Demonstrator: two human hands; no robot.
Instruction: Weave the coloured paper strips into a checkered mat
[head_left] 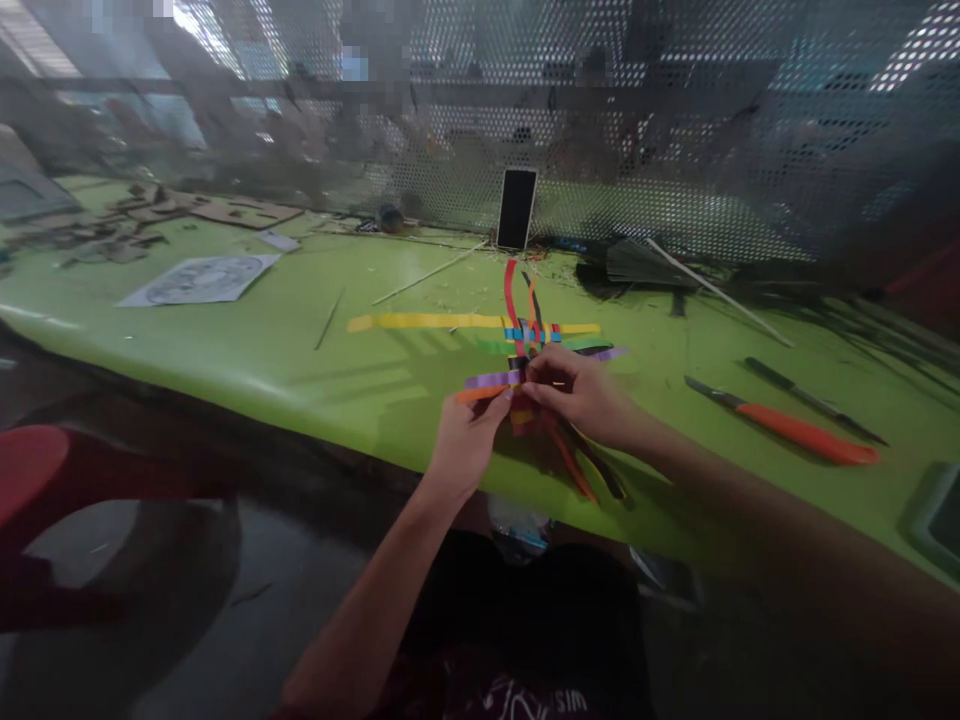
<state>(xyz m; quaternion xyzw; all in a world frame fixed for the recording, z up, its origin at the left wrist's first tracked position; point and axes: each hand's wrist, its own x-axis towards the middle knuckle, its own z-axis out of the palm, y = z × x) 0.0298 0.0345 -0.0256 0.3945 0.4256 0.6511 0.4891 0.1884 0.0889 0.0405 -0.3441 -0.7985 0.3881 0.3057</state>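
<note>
A small weave of coloured strips (pixel 531 334) lies on the green table in front of me. Its loose ends stick out on every side: a long yellow strip (pixel 435 321) to the left, a red strip (pixel 510 285) away from me, and dark and orange ends towards me. My left hand (pixel 466 435) is closed on the near left edge of the weave, by an orange strip (pixel 480 394) and a purple strip (pixel 484 381). My right hand (pixel 589 393) pinches at the middle of the weave with thumb and forefinger; its fingers partly hide the crossing strips.
An orange-handled knife (pixel 806 430) and a dark blade (pixel 810 398) lie to the right. A phone (pixel 517 208) leans on the perforated metal screen (pixel 600 140). A printed sheet (pixel 206 279) and cardboard scraps (pixel 240 211) are on the left. A red stool (pixel 34 465) stands beside the table.
</note>
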